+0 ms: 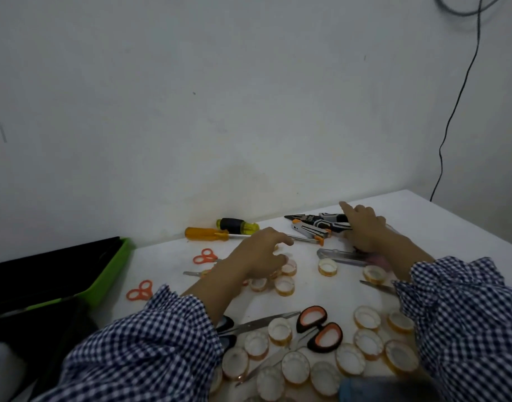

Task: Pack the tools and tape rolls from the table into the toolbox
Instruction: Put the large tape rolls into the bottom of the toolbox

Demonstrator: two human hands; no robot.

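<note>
White table [440, 227], tape rolls [327, 267], right hand [365, 232] gripping pliers [314, 219], green toolbox [115, 264] inside dark

Left sleeve [150, 338] and right sleeve [463, 309]: loose navy-and-white gingham fabric, gathered into ruffled cuffs [173, 294] at the wrists.

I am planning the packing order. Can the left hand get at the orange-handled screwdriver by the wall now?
Probably yes. The left hand is over the small tape rolls, close to the orange-handled screwdriver, whose handle lies uncovered on the white table; only small orange scissors lie nearby, not on it.
</note>
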